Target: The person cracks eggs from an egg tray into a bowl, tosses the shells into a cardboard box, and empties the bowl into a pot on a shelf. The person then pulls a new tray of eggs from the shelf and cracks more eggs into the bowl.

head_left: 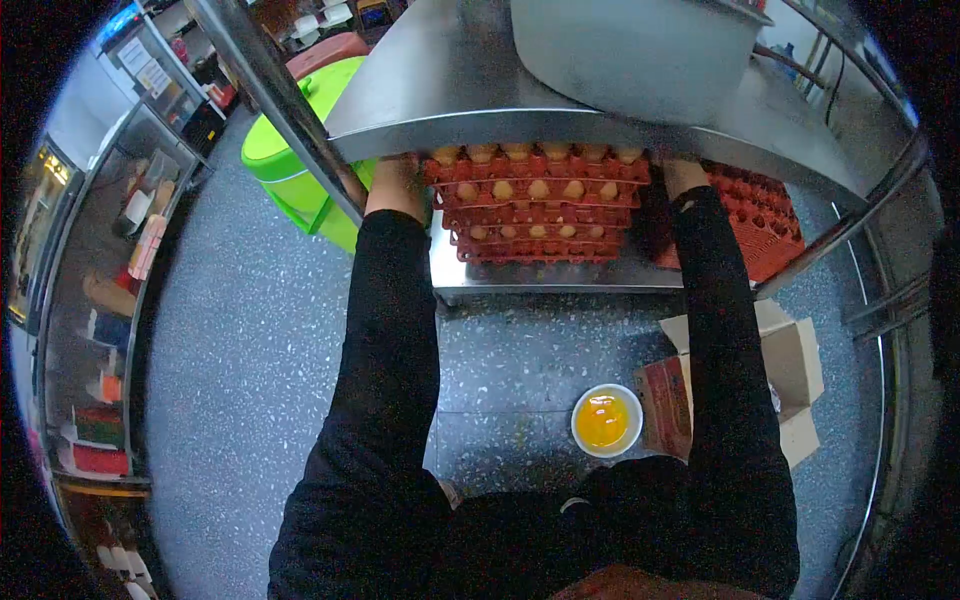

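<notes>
A stack of red egg trays (540, 205) stands on the lower steel shelf (560, 274), with brown eggs showing between the layers. My left hand (397, 182) reaches in at the stack's left side, and the tabletop edge covers its fingers. On the opposite side, my right hand (684, 176) extends under the same edge between this stack and another pile of red trays (755, 215). Only the wrist ends of both hands show, so any grip on the trays is hidden. Both forearms are stretched forward in black sleeves.
Above is a steel tabletop (430, 75) holding a large pale tub (635, 60). A white bowl of yellow liquid egg (604, 421) sits on the floor beside an open cardboard box (795, 370). A green bin (300, 150) stands left, past a metal post (285, 100).
</notes>
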The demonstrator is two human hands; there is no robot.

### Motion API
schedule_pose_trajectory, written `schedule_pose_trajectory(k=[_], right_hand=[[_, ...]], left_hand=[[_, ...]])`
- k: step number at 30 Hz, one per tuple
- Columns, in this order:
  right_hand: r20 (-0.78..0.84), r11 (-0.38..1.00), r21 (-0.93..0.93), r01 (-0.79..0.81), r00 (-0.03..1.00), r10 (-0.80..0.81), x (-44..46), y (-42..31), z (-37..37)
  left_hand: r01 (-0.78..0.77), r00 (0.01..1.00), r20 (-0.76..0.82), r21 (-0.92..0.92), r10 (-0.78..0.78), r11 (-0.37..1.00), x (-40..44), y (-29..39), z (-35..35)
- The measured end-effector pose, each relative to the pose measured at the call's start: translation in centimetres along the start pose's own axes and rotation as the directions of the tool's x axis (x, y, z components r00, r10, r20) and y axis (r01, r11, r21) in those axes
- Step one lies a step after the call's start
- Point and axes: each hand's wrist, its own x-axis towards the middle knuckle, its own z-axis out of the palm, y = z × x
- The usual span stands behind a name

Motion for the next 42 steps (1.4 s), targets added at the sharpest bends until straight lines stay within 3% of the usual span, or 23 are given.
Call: schedule_pose_trajectory(k=[42], right_hand=[[-0.022, 0.983, 0.177, -0.056, 0.998, 0.061, -0.09, 0.56, 0.56]], left_hand=[[0.073, 0.993, 0.097, -0.108, -0.062, 0.991, 1.09, 0.67, 0.34]])
